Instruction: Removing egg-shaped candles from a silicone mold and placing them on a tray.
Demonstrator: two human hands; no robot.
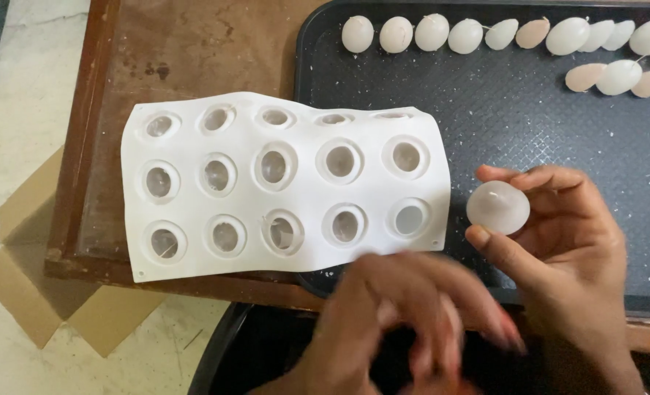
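My right hand (566, 241) holds a round white wax ball (497, 208) between thumb and fingers, over the black tray (500, 110), just right of the mould. A white silicone mould (281, 186) with several round cavities lies across the wooden table and the tray's left edge. My left hand (405, 322) is blurred below the mould's near edge, fingers curled; I cannot tell whether it holds anything. A row of white and pinkish wax balls (486, 33) lies along the far side of the tray.
The brown wooden table (193, 51) has a raised rim at left. Cardboard pieces (32, 285) lie on the pale floor at lower left. A dark round container (222, 351) sits under the table's near edge.
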